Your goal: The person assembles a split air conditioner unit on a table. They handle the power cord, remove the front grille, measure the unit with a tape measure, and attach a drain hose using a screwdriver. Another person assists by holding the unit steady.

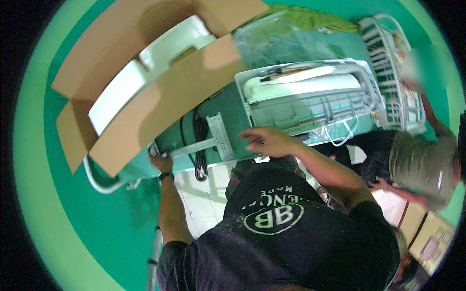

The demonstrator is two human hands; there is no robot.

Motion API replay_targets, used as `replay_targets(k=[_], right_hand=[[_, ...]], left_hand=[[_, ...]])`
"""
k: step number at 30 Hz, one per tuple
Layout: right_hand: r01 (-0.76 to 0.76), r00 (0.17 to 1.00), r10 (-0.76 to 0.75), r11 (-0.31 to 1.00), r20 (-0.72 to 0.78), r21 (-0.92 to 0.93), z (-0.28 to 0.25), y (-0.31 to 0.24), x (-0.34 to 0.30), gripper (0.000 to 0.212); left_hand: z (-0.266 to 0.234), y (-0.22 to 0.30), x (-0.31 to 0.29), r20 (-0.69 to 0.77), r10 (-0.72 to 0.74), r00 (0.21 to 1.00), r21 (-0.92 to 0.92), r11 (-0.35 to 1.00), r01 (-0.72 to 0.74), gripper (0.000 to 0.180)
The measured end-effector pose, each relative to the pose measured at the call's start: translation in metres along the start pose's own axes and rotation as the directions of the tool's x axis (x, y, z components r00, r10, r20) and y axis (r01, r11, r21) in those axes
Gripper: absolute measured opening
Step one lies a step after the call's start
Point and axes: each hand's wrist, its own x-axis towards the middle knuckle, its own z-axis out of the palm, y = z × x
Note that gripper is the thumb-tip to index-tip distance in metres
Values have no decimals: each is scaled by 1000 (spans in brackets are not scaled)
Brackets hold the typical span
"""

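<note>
Green-topped counter (238, 116) is running across the view, its white tubular rim (102, 186) curving round at the left end, w/ pale tiled floor (206, 194) showing below. The white metal bracket (208, 143) is lying flat on it, near the front edge, b/w the person's two hands. Its long bar is running roughly left-right, rising a bit toward the R, and ending in a slotted crosswise plate.

L hand (161, 163), watch (166, 175) on wrist, is touching the bar's L end, fingers curling in; can't tell if they're clamping. R hand (272, 142) is hovering just R of the plate, apart from it, fingers spread & holding nothing. So L is the nearer hand; the plate is lying to R's left.

Black cable bundle (200, 126) is crossing the bar's line, its loop hanging past the front edge. Behind, open cardboard box (194, 72) is holding white foam pieces (119, 97). Up & right of R hand, a white-grey A/C indoor unit (310, 89) is resting, prob. back-up, w/ white wire rack (391, 72) standing beyond. Co-worker (420, 160) is standing far R.
</note>
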Motion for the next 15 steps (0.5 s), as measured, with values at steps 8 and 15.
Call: replay_targets(k=[8, 15], right_hand=[[-116, 949, 129, 991, -286, 61, -88, 27, -96, 36], [-217, 892, 167, 973, -421, -75, -114, 35, -109, 31]], left_hand=[[-18, 165, -22, 594, 101, 798, -59, 995, -82, 82], [-24, 149, 29, 501, 326, 802, -171, 945, -278, 59]])
